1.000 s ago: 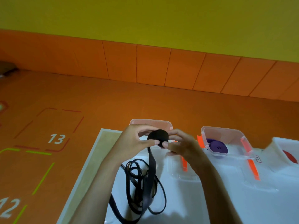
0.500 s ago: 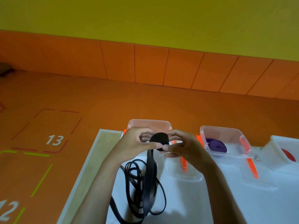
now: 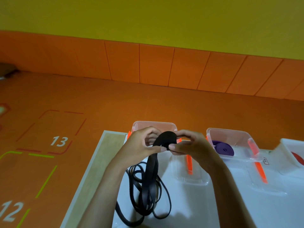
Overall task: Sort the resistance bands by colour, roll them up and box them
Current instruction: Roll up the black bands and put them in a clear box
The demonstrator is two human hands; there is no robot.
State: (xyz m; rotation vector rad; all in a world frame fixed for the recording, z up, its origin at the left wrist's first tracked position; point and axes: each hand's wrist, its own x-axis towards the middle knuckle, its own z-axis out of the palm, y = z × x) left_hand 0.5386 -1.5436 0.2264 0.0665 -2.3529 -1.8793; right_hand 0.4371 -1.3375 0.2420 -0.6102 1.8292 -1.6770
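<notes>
Left hand [image 3: 139,145]: centre of frame, fingers curled, thumb pinching the black band roll [image 3: 166,139].
Right hand [image 3: 190,147]: fingers curled, gripping the roll's other side.
Black band tail [image 3: 148,190]: hangs down into loose loops on the white desk [image 3: 213,208].
Purple roll [image 3: 224,149]: inside the clear box [image 3: 230,134], right of centre.

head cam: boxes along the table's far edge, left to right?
clear box behind the black roll → second box holding a purple roll → third box with a red roll, cut off by the frame edge
</notes>
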